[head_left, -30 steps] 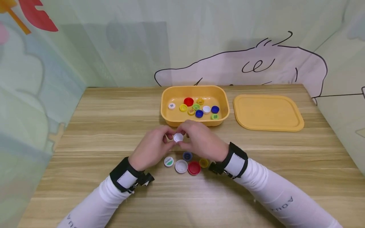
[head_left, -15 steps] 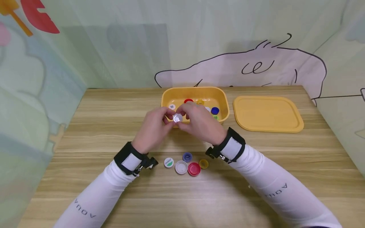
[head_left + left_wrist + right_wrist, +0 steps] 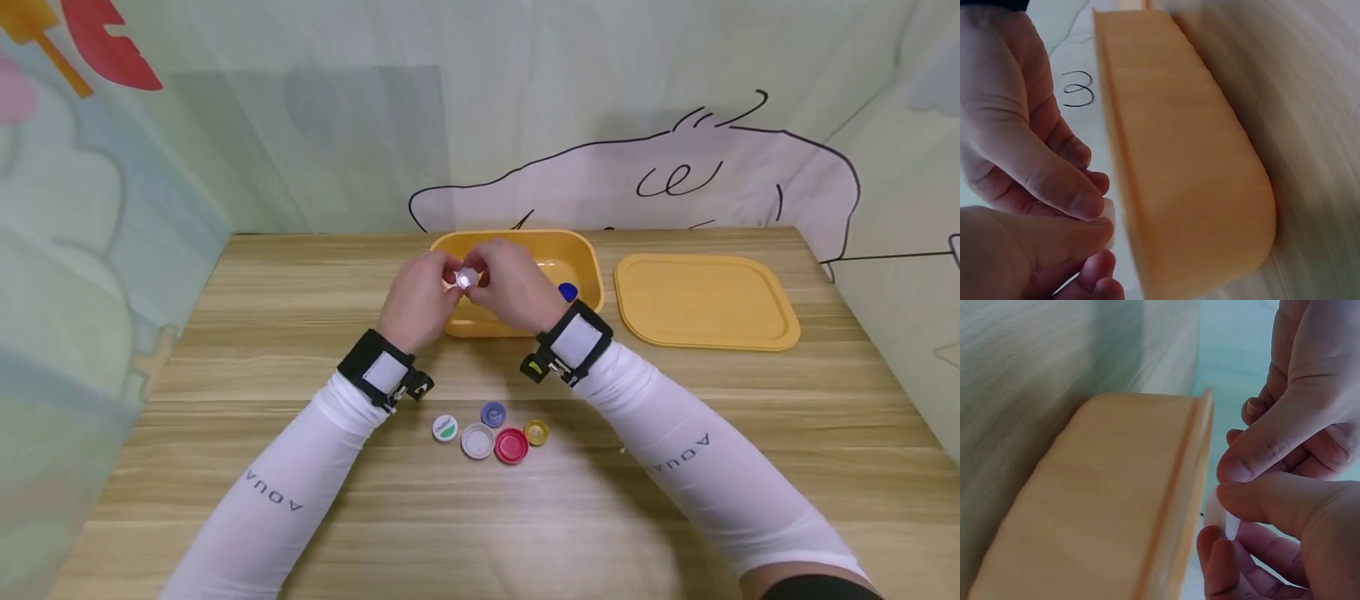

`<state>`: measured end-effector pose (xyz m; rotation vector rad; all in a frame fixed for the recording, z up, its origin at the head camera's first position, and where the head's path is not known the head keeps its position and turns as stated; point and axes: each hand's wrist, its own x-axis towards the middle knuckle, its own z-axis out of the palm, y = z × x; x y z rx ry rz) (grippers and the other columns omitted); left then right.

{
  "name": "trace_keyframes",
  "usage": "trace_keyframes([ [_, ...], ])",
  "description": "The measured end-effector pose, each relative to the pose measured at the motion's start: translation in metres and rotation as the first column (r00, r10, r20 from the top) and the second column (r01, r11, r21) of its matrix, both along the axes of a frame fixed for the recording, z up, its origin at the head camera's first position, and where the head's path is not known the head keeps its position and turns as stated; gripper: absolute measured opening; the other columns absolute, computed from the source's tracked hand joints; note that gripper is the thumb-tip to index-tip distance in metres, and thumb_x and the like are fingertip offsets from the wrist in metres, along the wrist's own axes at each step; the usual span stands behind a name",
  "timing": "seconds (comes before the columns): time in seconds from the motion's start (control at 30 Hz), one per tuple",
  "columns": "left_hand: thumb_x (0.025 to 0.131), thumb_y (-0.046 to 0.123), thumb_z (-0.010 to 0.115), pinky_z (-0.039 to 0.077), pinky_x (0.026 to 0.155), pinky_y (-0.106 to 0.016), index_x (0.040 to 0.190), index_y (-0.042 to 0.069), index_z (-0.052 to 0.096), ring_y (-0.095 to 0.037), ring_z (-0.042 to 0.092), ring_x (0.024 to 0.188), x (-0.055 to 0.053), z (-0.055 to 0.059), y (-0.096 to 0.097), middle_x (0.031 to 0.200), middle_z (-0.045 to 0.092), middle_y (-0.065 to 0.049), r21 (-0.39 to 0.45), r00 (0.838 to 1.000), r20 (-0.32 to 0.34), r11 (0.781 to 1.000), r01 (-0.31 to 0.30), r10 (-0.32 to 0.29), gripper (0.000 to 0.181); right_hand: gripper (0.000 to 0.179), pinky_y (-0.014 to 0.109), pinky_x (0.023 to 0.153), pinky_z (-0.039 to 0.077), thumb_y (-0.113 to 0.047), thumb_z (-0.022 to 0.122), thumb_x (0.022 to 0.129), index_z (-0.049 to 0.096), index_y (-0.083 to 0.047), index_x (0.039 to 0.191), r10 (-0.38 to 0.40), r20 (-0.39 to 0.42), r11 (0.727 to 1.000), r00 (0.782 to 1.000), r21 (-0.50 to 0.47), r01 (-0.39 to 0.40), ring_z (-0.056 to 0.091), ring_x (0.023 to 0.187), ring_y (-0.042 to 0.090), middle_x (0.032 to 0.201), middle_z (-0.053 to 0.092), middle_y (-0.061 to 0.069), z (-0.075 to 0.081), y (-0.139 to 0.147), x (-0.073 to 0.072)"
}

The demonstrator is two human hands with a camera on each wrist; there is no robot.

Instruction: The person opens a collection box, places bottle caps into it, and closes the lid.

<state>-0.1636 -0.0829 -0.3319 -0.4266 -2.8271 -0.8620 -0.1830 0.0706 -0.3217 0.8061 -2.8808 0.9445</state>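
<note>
Over the yellow tub [image 3: 577,258], a small white bottle cap [image 3: 467,278] sits between my two hands. My left hand [image 3: 418,304] pinches its left side with thumb and fingers. From the right, my right hand [image 3: 517,287] pinches the same cap. Both wrist views show the fingertips meeting around the cap [image 3: 1215,511], just above the tub's rim. The hands hide most of the tub's inside; one blue cap [image 3: 567,292] shows at its right.
A flat yellow lid [image 3: 707,302] lies right of the tub. Nearer me on the wooden table are a white cap with green print [image 3: 445,428], a blue cap [image 3: 493,414], a plain white cap [image 3: 477,441], a red cap [image 3: 512,446] and a yellow cap [image 3: 536,432].
Both hands have moved forward with the white cap, from the table in front of the tub to above it. They now cover most of the caps inside.
</note>
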Motion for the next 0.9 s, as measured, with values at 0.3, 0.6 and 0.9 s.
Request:
trace_keyframes([
  [0.3,0.084,0.015,0.066,0.045,0.072,-0.033,0.104,0.005,0.060,-0.020,0.049,0.080,-0.007,-0.009,0.004,0.089,0.058,-0.007,-0.118,1.000,-0.007,0.993,-0.020,0.019,0.024,0.032,0.029,0.071,0.047,-0.018,0.071,0.081,0.059,-0.008,0.109,-0.057,0.102,0.996,0.993,0.077,0.049,0.052,0.082,0.016,0.096,0.059,0.004,-0.011,-0.002,-0.010],
  [0.6,0.083,0.015,0.068,0.042,0.082,-0.035,0.113,0.006,0.056,-0.020,0.047,0.090,0.001,-0.005,0.002,0.100,0.056,-0.008,-0.086,0.997,-0.075,0.996,-0.012,0.006,0.034,0.040,0.027,0.076,0.048,-0.016,0.068,0.083,0.055,-0.009,0.119,-0.046,0.145,0.998,0.988,0.046,0.040,0.053,0.092,0.018,0.114,0.057,0.007,-0.010,0.005,-0.002],
  [0.9,0.081,0.017,0.070,0.044,0.078,-0.030,0.115,0.009,0.055,-0.016,0.045,0.089,0.026,0.000,-0.008,0.102,0.053,-0.004,0.007,0.999,-0.020,0.999,0.048,-0.048,0.038,0.034,0.024,0.071,0.048,-0.028,0.069,0.082,0.058,-0.011,0.109,0.071,0.039,0.997,0.997,-0.026,-0.070,0.055,0.086,0.014,0.101,0.055,-0.002,-0.002,0.008,0.025],
])
